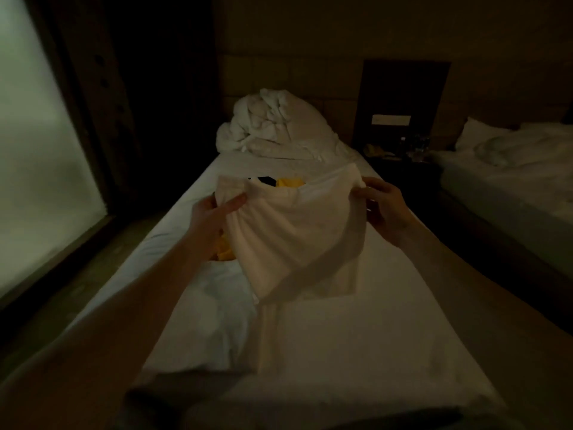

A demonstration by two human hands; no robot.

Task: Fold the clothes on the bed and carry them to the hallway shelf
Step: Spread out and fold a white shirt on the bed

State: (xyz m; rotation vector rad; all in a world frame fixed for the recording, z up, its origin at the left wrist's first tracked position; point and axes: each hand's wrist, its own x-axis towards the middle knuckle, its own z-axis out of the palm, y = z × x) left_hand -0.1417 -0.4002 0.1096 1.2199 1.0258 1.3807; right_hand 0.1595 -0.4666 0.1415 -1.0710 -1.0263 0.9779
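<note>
I hold a white garment [294, 231] up over the bed [387, 336], its lower part hanging down to the sheet. My left hand [214, 215] grips its upper left edge, thumb on the front of the cloth. My right hand [381, 206] pinches the upper right corner. Behind the garment lie a yellow piece of clothing [290, 182] and a black one [266, 180], mostly hidden; more yellow cloth [224, 252] shows under my left wrist. A pale bluish-white garment [214, 299] lies crumpled on the sheet at lower left.
A bunched white duvet [269, 125] sits at the head of the bed. A dark nightstand [403, 156] with small items stands to the right, then a second bed [511, 175]. A large window [37, 156] is at the left. The room is dim.
</note>
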